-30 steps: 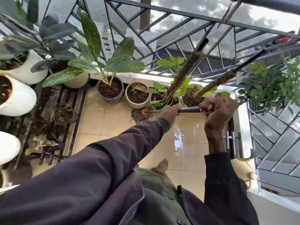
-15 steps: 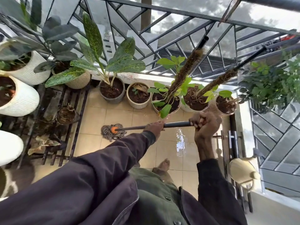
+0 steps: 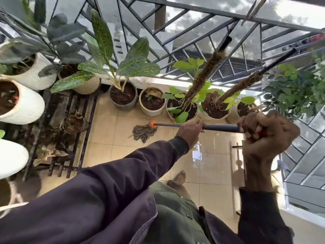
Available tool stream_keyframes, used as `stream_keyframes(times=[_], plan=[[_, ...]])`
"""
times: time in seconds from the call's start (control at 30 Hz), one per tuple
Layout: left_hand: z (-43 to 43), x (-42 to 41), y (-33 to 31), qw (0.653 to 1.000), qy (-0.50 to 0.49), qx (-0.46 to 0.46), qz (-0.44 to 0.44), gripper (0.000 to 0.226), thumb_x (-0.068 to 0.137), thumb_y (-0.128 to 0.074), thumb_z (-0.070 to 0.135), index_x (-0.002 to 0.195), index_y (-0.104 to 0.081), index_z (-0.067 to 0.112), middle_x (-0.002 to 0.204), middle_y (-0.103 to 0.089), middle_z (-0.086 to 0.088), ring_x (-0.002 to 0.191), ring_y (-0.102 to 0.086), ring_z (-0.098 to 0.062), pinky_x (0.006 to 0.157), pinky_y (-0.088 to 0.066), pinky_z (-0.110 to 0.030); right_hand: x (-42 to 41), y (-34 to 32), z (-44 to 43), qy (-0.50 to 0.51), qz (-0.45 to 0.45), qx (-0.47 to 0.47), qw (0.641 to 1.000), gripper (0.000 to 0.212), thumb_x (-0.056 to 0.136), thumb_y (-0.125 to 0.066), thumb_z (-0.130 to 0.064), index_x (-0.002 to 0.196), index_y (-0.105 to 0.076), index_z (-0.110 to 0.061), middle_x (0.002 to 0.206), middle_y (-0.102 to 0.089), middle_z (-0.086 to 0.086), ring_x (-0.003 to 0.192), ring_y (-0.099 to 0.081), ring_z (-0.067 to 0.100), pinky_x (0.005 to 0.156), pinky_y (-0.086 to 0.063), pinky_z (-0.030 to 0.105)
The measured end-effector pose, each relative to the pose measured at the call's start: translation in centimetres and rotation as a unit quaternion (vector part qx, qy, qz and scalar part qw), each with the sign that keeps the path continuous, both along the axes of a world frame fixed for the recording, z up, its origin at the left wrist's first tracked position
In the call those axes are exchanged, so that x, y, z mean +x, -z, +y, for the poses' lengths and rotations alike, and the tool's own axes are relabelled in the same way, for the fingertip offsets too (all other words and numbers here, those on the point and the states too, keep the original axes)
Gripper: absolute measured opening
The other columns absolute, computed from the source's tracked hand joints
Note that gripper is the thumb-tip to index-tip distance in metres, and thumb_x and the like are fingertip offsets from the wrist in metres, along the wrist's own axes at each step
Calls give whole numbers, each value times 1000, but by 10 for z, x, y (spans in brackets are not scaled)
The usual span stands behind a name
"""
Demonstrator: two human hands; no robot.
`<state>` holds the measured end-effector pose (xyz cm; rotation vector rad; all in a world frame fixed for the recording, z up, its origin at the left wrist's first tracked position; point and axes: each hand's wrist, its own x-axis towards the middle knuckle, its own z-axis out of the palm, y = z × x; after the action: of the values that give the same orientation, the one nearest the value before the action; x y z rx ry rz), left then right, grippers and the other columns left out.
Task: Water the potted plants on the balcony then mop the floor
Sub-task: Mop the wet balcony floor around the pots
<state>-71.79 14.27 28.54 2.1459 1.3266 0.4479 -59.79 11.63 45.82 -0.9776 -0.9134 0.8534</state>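
Counts: 1 mop (image 3: 219, 128), 2 hands on it. 5 pots in a row along the foot of the railing (image 3: 193, 30): grey pot (image 3: 123, 104), cream pot (image 3: 152, 111), then 3 more to the R. 2 moss poles (image 3: 204, 74) rise from that R group, 1 per pot. On the L: 3 white pots (image 3: 29, 110) & 1 woven pot (image 3: 88, 85) by a dark slatted rack (image 3: 77, 106), plus 1 small pot of dry stuff (image 3: 73, 123) on the rack. 1 bare foot (image 3: 179, 178) on the tile floor (image 3: 109, 138); 1 wet shiny patch (image 3: 197, 154) on the tiles.

Grip: L hand (image 3: 190, 131) has its fingers curled fully round the shaft approx. mid-way. R hand (image 3: 265, 136) is a tight fist round the top end, w/ an orange bit showing between the fingers.

Mop: the shaft runs nearly level across the view. The mop head (image 3: 144, 132) w/ orange collar lies on the floor just in front of the cream pot, near it but apart.

Vs. 0.5 s ago: the mop head was further L, below the grey pot & close to the rack. It's now more to the R, under the cream pot & nearer the pot row. Both hands have the same hold; the R hand sits further R & looms larger.
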Motion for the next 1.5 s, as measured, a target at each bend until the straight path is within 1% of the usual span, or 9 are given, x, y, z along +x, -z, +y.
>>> stream_keyframes(times=[0.13,0.27,0.47,0.73,0.87,1.17,1.3,1.4,1.5], plan=[[29,14,0,999,-13,-25,-32,31,94,-53,-9,118,-57,10,103,-65,-8,90,-68,-28,80,-56,-43,0,13,19,13,-65,34,997,33,76,-43,12,64,-47,-18,45,-31,-6,36,-29,13,49,-33,31],[44,10,17,993,37,-105,-26,38,99,-51,-3,135,-53,7,125,-61,-14,105,-65,-34,93,-52,-46,1,48,17,68,-126,-34,989,29,80,-45,13,66,-52,-12,45,-35,-6,37,-36,15,48,-35,30],[36,16,17,988,19,-144,-54,33,104,-49,5,137,-50,5,132,-59,-16,111,-64,-35,97,-51,-48,7,54,20,94,-100,-69,988,41,81,-50,-1,53,-51,-31,43,-40,-10,36,-35,18,48,-34,28],[22,1,18,986,38,-163,14,33,106,-49,12,138,-49,8,123,-65,-14,111,-64,-33,96,-51,-47,7,51,20,111,-19,-141,984,32,74,-55,-16,46,-45,-28,40,-34,-8,34,-32,16,44,-31,25],[9,-15,22,981,37,-184,44,33,106,-47,11,139,-49,7,130,-63,-14,117,-62,-32,99,-47,-42,7,67,11,107,2,-159,981,26,77,-47,-5,56,-36,-15,40,-30,-4,34,-28,15,46,-33,25],[-35,-80,26,959,8,-233,162,31,103,-45,5,132,-52,14,129,-65,-9,118,-63,-30,103,-48,-43,-37,96,-24,16,96,-177,979,39,75,-46,-1,45,-46,-26,40,-33,-7,36,-32,11,50,-37,25],[-37,-91,14,972,-20,-178,151,38,99,-46,-1,132,-51,18,123,-68,-4,112,-66,-29,92,-50,-39,-47,73,-23,-30,66,-112,991,43,78,-45,4,48,-50,-27,42,-36,-11,37,-34,11,49,-36,25],[-26,-91,-4,991,-40,-83,101,30,99,-50,0,125,-53,16,113,-69,-6,98,-69,-29,76,-47,-36,-49,42,-8,-68,58,-50,995,29,77,-52,-4,53,-46,-20,43,-35,-12,37,-31,12,50,-33,26],[-8,-89,-20,997,-66,-12,35,20,101,-54,9,120,-58,12,105,-69,-9,91,-69,-30,79,-52,-40,-55,15,12,-85,39,6,996,26,75,-54,-7,55,-45,-20,43,-28,-5,38,-26,15,51,-30,29]])
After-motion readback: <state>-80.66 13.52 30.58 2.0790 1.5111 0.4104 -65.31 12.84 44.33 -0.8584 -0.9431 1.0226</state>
